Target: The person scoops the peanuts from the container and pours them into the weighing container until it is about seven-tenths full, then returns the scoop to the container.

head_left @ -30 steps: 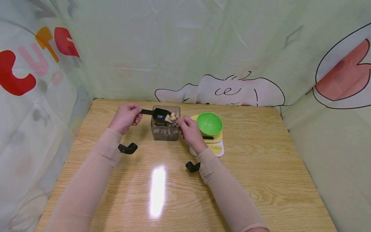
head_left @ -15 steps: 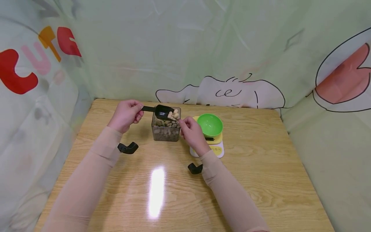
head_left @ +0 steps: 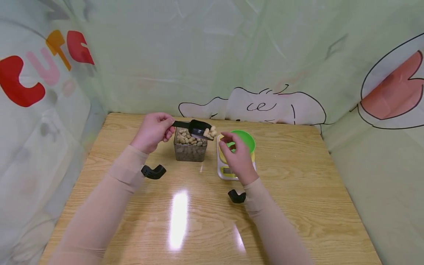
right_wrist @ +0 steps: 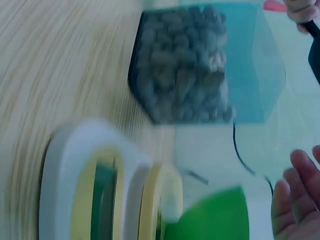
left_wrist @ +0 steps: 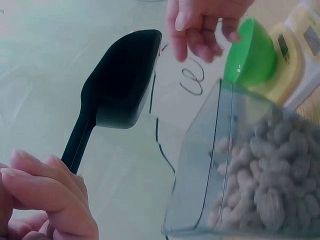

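Note:
My left hand grips the handle of a black scoop, which hangs above the right side of a clear box. Several peanuts lie at the scoop's front lip. The box holds more peanuts, seen through its wall. My right hand has let its fingers spread loosely, with nothing in them. It hovers over the near left side of a green bowl, hiding part of it. Beneath the bowl is a yellow and white kitchen scale.
A wooden table bears everything, with a printed cloth behind it. Black wrist camera mounts sit under both forearms. Box and scale stand side by side, a narrow gap between them.
The scoop with its peanuts has risen and moved right, past the box's middle. My right hand has left the box's rim and shifted right to the bowl, its fingers spreading.

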Demonstrator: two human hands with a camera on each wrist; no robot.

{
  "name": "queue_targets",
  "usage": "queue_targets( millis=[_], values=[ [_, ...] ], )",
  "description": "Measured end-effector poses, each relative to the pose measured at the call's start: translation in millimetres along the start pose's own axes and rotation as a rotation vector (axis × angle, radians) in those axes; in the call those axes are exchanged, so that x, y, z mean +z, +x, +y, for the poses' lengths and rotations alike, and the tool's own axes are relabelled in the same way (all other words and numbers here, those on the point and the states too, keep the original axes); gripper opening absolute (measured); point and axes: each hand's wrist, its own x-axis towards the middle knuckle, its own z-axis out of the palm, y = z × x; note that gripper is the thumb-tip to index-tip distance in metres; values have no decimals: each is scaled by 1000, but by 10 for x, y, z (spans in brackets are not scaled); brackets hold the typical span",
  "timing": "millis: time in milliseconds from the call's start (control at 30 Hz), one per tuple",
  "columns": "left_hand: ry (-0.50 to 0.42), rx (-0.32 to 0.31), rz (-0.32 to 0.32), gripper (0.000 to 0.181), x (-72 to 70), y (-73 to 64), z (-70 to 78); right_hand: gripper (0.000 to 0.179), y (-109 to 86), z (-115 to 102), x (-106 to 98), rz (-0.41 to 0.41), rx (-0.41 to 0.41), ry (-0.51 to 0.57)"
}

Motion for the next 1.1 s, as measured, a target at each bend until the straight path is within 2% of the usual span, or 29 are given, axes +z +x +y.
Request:
queue_targets(
  millis=[100, 200, 300, 500, 633, 767, 1100],
  values=[
    [-12, 11, -9, 20, 86, -4, 17, 44, -35, 106, -153, 56, -62, -72],
    [-15, 14, -5, 20, 157, -7, 30, 55, -48, 251, -307, 95, -79, -185],
    [-24, 5, 8, 19, 221, -7, 39, 71, -45, 399, -446, 81, -52, -304],
    [-43, -11, 32, 19, 350, 3, 43, 102, -29, 630, -630, -19, 37, -468],
    [-34, -23, 51, 21, 428, 2, 26, 119, -35, 728, -655, -96, 120, -498],
    [-25, -29, 68, 22, 537, 24, -4, 128, -42, 788, -645, -143, 167, -493],
    [18, -11, 102, 21, 927, 157, -27, 128, -3, 840, -666, -149, 205, -500]
  ],
)
